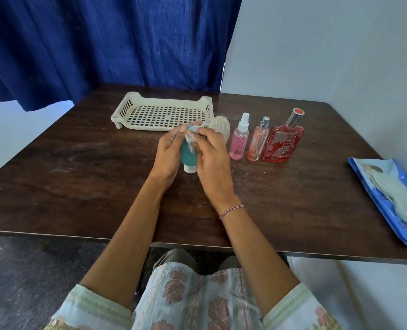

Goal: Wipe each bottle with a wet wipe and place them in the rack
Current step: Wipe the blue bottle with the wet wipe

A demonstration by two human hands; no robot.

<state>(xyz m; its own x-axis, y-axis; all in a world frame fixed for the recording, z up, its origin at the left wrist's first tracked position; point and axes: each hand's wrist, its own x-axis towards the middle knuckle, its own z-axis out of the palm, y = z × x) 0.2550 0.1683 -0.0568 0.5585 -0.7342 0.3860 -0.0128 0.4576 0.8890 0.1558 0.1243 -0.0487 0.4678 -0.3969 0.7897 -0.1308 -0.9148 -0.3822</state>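
In front of the rack [162, 115], you are wiping the teal bottle [187, 155].
Your left hand [168, 151] is gripping it cap-down; your right hand [212, 160] is pinching the wet wipe [190, 139] against its top, other bottles [238, 139] standing alongside.

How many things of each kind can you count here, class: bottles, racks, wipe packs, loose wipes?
Bottles: 5 (teal plastic squeeze bottle, cream ribbed oval bottle, pink spray bottle, peach spray bottle, red square glass bottle)
Racks: 1 (cream slotted plastic rack)
Wipe packs: 1 (blue plastic pack)
Loose wipes: 1 (white wet wipe)
Total: 8
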